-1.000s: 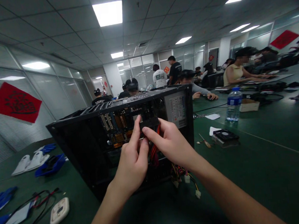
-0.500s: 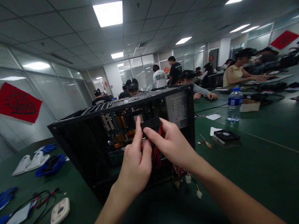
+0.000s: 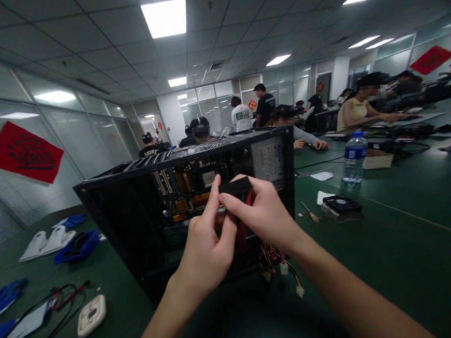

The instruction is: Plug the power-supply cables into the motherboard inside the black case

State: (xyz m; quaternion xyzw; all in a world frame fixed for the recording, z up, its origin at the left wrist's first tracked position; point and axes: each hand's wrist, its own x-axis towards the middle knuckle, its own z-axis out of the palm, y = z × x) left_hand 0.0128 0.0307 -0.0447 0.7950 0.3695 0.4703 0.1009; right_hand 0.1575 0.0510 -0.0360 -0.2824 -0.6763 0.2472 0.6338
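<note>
In front of the open black computer case (image 3: 132, 171), both my hands hold a wide black power connector (image 3: 235, 186) with red and orange wires running down from it. My right hand (image 3: 267, 207) grips it, thumb along its near side and fingers behind. Close against its left end is my left hand (image 3: 209, 238), index finger pointing up and the other fingers curled at the connector and wires. Behind my hands, the motherboard (image 3: 180, 185) shows its slots and a pale square chip; part of it is hidden. The power supply (image 3: 268, 163) sits at the case's upper right.
Loose cable plugs (image 3: 283, 268) hang at the case's lower right. A water bottle (image 3: 355, 159), a cooling fan (image 3: 341, 205) and a screwdriver (image 3: 310, 213) are on the right. Left are gloves (image 3: 5, 298), a blue tray (image 3: 77, 248) and a white phone-like object (image 3: 92, 315).
Both hands have shifted slightly right with the connector, and its black top edge shows more fully. The case has not visibly moved on the table.
</note>
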